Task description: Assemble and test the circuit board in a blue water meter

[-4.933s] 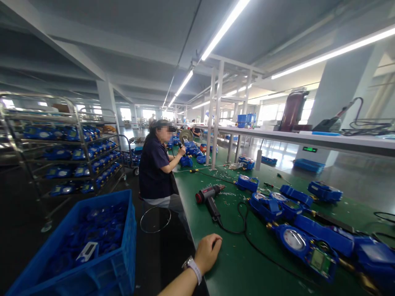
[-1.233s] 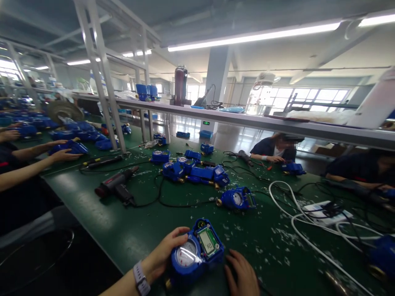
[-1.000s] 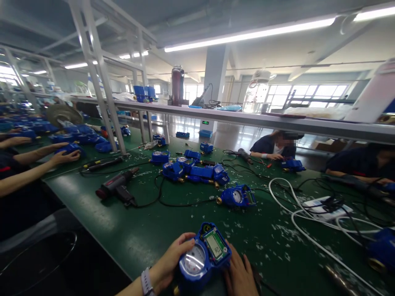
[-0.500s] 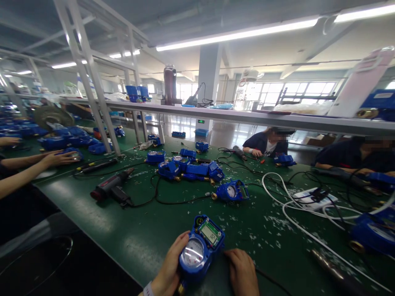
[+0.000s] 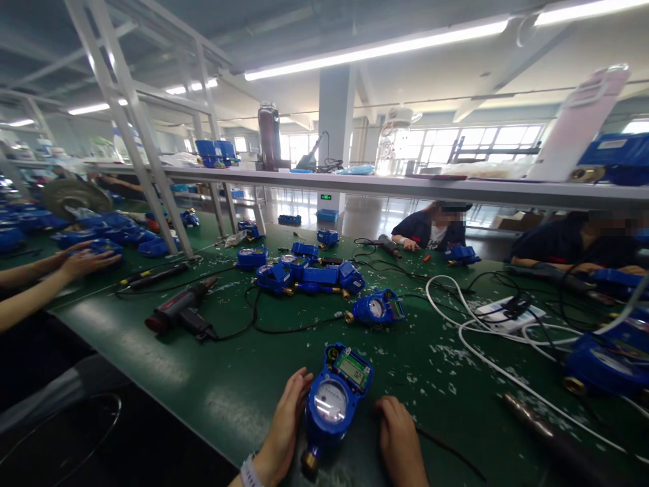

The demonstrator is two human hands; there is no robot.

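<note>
Left hand point(image 5: 282, 427) open, fingers straight, it lies along the left side of a blue meter point(image 5: 328, 402) at the bottom centre of my frame, and I can't tell whether the fingertips touch the casing. Right hand point(image 5: 400, 436), loosely curled, rests on the green bench point(image 5: 213, 396) just right of the meter and apart from it; its palm side is hidden, so I can't tell whether it holds anything. Half a second ago I saw the left thumb hooked over the casing; now that hold has loosened, which I take to mean the bench, not a grip, carries the meter. Its round dial and lit display point(image 5: 351, 367) face up, and its brass fitting point(image 5: 309, 462) points to the bottom edge. A black cable point(image 5: 451, 450) runs from beside the right hand toward the lower right, below a metal-nosed tool point(image 5: 527, 414). Farther up, a heat gun point(image 5: 180, 308) lies left of centre, and a second meter point(image 5: 376, 308) sits ahead of the first, with a cluster of meters point(image 5: 319, 276) behind it. Left of frame, a co-worker's hands point(image 5: 91, 262) are on another blue unit; beyond the bench, a seated person point(image 5: 430, 228) shows beneath the long shelf point(image 5: 385, 181).
</note>
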